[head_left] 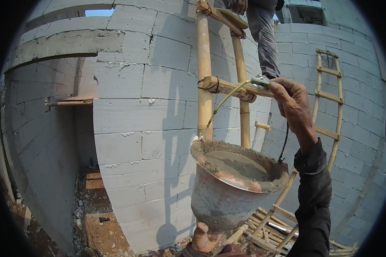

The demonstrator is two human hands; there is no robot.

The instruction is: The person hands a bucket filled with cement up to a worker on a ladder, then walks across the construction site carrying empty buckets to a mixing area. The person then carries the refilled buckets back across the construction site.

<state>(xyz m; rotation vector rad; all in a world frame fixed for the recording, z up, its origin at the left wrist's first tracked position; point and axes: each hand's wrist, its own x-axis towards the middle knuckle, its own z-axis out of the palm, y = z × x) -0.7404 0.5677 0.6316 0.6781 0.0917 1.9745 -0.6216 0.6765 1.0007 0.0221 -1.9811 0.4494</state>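
Head view (wide fisheye) faces block wall [154, 118].

Rubble [78, 213] on brown ground [99, 240]

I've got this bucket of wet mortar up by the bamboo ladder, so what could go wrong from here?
Wet mortar might slop over the rim, since the bucket looks tilted. The thin handle could slip or give way: your right hand grips it while your left hand is under the base. And the handle might snag near the bamboo ladder, where another person's leg comes down close to your fingers.
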